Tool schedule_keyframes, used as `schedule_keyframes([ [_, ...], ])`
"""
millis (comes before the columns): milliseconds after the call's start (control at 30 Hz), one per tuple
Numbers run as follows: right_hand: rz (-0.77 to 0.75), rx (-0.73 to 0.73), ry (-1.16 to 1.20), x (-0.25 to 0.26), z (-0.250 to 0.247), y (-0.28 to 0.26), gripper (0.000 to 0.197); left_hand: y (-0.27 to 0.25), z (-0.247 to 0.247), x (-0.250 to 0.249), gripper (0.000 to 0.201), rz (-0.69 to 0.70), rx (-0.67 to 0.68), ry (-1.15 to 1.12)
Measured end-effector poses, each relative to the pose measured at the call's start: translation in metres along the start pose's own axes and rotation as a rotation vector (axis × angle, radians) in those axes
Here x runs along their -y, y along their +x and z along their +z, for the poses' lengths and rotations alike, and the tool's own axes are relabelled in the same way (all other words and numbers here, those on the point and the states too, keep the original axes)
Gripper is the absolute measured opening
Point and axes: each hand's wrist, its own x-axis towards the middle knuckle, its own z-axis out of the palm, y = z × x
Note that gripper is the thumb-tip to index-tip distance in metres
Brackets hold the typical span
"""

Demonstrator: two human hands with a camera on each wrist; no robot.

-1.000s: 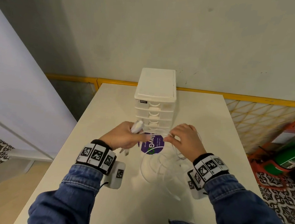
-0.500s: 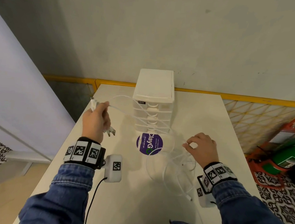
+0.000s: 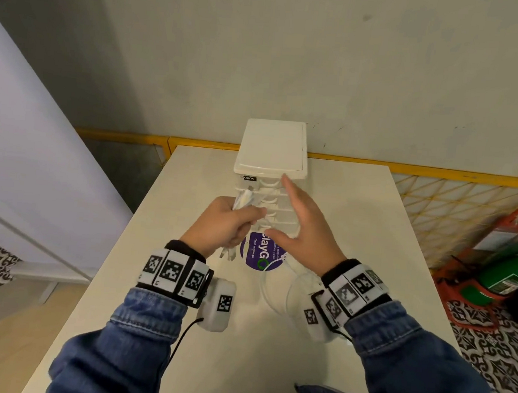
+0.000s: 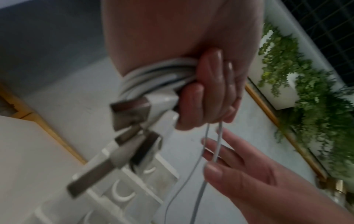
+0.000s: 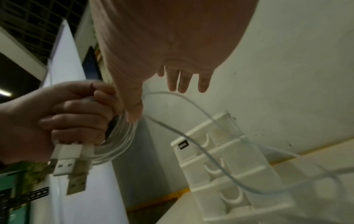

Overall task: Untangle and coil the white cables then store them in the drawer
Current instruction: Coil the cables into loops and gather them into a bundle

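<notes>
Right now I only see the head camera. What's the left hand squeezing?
Observer: The left hand grips a coil of white round cable, flat metal-tipped USB plugs sticking out.
Operator: Is the right hand holding anything?
Observer: No, the right hand is open; two thin white strands pass in front of its fingers.
Operator: Any drawer open?
Observer: The small white plastic drawer unit looks fully closed.

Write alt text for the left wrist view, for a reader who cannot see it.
The left hand grips a bundle of coiled white cable with several USB plugs sticking out below the fingers. Two thin strands hang from the fist across the open right hand, above a white drawer unit. The picture is blurred.
</notes>
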Motion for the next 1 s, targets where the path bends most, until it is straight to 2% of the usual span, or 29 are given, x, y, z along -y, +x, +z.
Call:
schedule_keyframes([
  [100,-0.023,-0.003,0.028,0.001,0.002,0.004,0.026,-0.004,0.002,-0.006,0.04,0.014,0.102,0.055],
  [167,-0.002,-0.042,0.061,-0.003,-0.004,0.005,0.014,-0.005,-0.002,-0.004,0.036,-0.028,0.154,0.113],
  [267,-0.068,-0.098,0.035,-0.004,-0.016,0.01,0.015,-0.009,-0.001,0.003,0.035,-0.108,0.256,0.192],
  [400,-0.155,-0.165,0.04,-0.002,-0.018,0.019,0.032,-0.014,0.013,0.002,0.033,-0.113,0.404,0.108],
  [467,-0.147,-0.143,0.052,-0.006,-0.012,0.017,0.039,-0.016,0.02,-0.005,0.032,-0.097,0.448,0.069],
  [567,-0.099,-0.084,0.069,-0.014,-0.001,0.004,0.045,-0.016,0.022,-0.012,0.037,-0.074,0.399,0.003],
  [700,-0.023,-0.197,0.066,-0.019,-0.004,-0.006,0.04,-0.015,0.016,-0.011,0.036,-0.13,0.278,0.098],
  [1000,0.0,-0.229,0.069,-0.019,-0.003,-0.006,0.031,-0.018,0.024,-0.012,0.035,-0.114,0.224,-0.004],
])
